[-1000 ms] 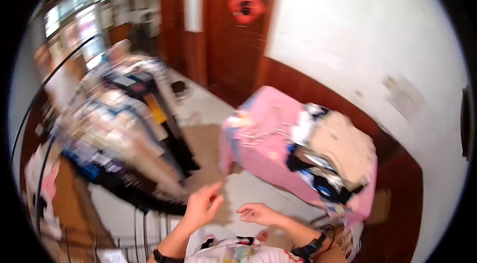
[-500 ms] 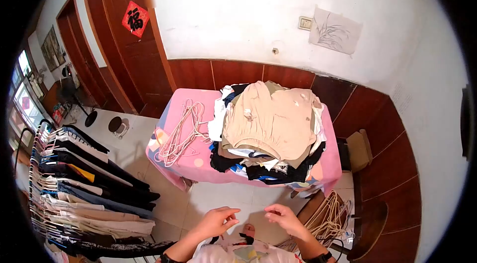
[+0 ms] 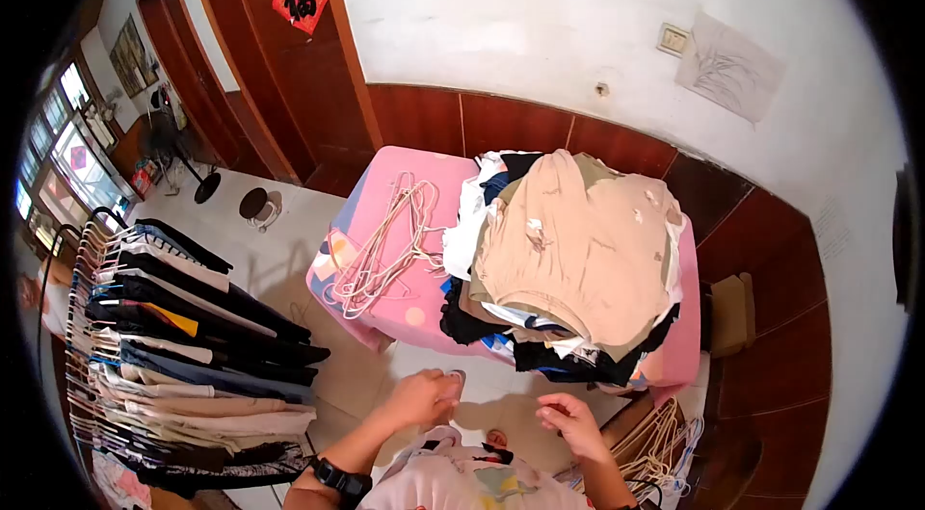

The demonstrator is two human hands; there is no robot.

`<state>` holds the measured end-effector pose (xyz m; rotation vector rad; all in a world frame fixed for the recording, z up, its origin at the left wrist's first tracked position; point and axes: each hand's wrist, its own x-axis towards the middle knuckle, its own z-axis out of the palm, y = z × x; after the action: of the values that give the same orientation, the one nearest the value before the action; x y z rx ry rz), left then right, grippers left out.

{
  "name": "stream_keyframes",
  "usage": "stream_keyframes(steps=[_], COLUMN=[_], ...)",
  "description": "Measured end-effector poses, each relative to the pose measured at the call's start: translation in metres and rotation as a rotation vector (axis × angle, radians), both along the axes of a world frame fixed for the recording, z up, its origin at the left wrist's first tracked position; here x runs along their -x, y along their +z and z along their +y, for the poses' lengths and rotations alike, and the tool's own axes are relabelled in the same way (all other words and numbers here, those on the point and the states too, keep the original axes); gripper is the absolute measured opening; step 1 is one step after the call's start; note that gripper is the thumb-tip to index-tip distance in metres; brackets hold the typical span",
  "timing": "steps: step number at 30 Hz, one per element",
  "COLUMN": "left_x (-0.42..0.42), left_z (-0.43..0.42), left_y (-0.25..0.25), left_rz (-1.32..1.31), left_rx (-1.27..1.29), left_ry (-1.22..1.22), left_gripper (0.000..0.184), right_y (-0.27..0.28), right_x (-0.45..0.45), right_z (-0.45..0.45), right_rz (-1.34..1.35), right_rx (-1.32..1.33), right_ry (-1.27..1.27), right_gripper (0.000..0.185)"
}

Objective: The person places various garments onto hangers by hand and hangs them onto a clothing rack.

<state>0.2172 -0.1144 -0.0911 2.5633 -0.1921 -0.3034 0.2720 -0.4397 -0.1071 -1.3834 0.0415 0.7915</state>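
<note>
My left hand (image 3: pixel 424 399) hangs in the air in front of my body, fingers loosely bent and nothing seen in it. Lower right of the middle, my right hand (image 3: pixel 570 420) is also raised, its thumb and fingers apart and holding nothing. Both are on the near side of a table with a pink cloth (image 3: pixel 409 315). On that table lies a big pile of clothes, topped by a beige garment (image 3: pixel 578 250) with an elastic waist. Left of the pile is a tangle of pale pink hangers (image 3: pixel 390 245).
A rack of hanging clothes (image 3: pixel 193 346) stands on my left. More hangers (image 3: pixel 665 447) lie low at the right, near a cardboard box (image 3: pixel 732 314) by the wall. A round stool (image 3: pixel 254 204) and a standing fan (image 3: pixel 169 139) are farther back on the left.
My view has turned left, so the table and pile appear farther right. My left hand has drawn in with its fingers more bent; my right hand appears slightly farther right. One foot has stepped forward.
</note>
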Motion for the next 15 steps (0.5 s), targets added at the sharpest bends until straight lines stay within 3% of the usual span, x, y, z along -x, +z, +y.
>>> stream_keyframes(steps=[4, 6, 7, 9, 10, 12, 15], left_x=[-0.063, -0.108, -0.117, -0.147, -0.151, -0.179, -0.204], left_z=[0.084, 0.148, 0.155, 0.187, 0.193, 0.22, 0.236], left_y=[-0.033, -0.071, -0.069, -0.065, -0.073, -0.093, -0.104], left_rz=[-0.026, -0.124, -0.126, 0.106, 0.104, 0.174, 0.302], left_rx=[0.018, -0.157, -0.161, -0.168, -0.17, -0.268, -0.275], left_ry=[0.082, 0.317, 0.315, 0.538, 0.535, 0.647, 0.729], left_gripper=[0.05, 0.065, 0.065, 0.086, 0.086, 0.104, 0.113], right_y=[0.013, 0.027, 0.026, 0.032, 0.03, 0.041, 0.037], right_x=[-0.036, -0.063, -0.062, -0.082, -0.083, -0.094, -0.1], right_z=[0.032, 0.063, 0.063, 0.083, 0.083, 0.105, 0.116], right_rz=[0.025, 0.039, 0.052, 0.065, 0.06, 0.1, 0.116], right_rx=[0.045, 0.116, 0.155, 0.193, 0.166, 0.2, 0.23], right_ry=[-0.16, -0.152, -0.163, -0.15, -0.17, -0.22, -0.227], right_gripper=[0.022, 0.023, 0.023, 0.025, 0.025, 0.024, 0.024])
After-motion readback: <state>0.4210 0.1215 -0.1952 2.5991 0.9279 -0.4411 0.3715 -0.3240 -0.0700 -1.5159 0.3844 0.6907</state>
